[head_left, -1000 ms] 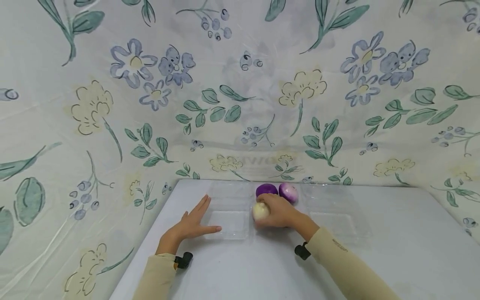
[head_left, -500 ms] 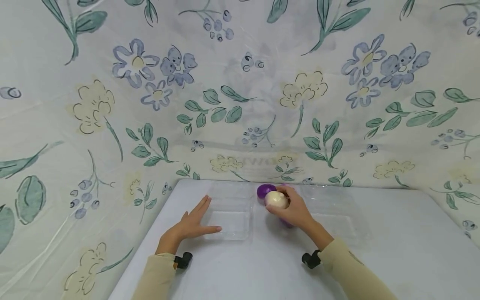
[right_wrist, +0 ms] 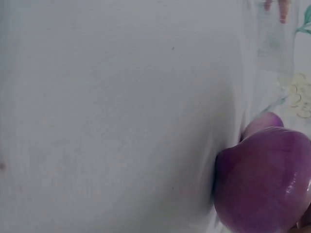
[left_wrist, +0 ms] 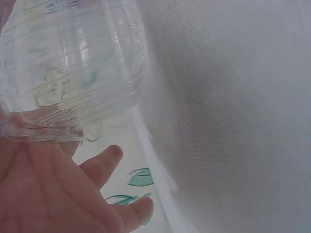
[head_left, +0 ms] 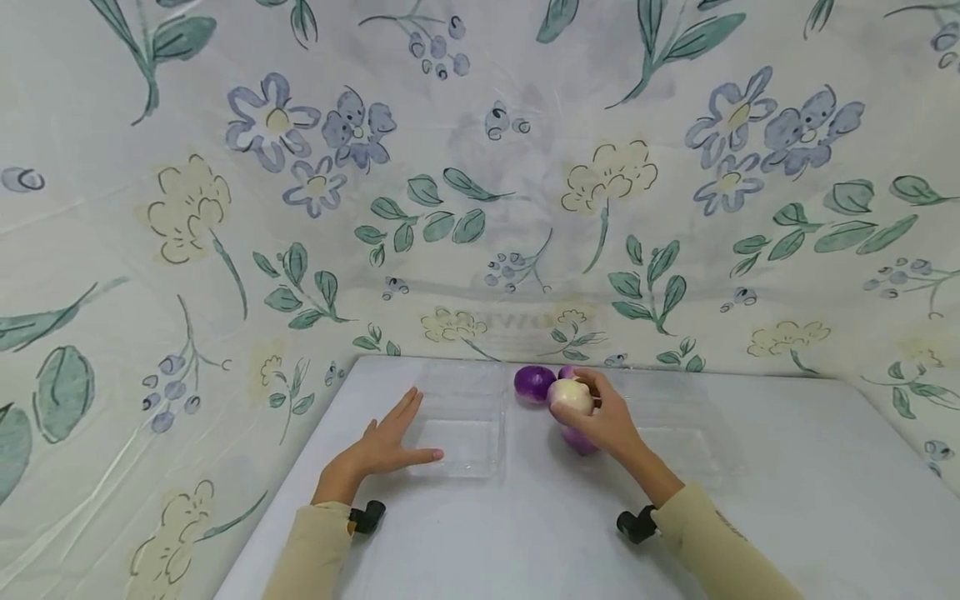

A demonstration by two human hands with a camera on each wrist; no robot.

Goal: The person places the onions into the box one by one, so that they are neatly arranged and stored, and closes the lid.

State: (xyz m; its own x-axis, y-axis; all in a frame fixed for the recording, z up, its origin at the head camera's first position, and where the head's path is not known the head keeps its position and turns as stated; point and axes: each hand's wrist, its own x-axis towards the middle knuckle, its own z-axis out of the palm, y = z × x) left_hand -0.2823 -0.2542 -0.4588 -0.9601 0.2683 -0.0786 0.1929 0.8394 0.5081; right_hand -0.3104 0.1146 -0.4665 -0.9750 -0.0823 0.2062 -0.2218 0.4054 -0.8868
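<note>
Cream-white round onion (head_left: 573, 395): faint purple tint on its left side
Deep-violet round onion, far left (head_left: 534, 383): solid, glossy, one pale highlight
Pinkish-purple round onion, near (head_left: 578, 440): darker toward its underside
Clear rectangular plastic container, left (head_left: 457, 450): colourless, whitish glints
Clear rectangular plastic container, right (head_left: 675, 450): colourless
White flat tabletop (head_left: 495, 542): plain, soft grey shadows
Off-white sheet backdrop, far (head_left: 525, 192): blue flowers, yellow blossoms, green leaves, dark outlines
Beige fabric sleeve, right (head_left: 731, 550): small dark lettering
</note>
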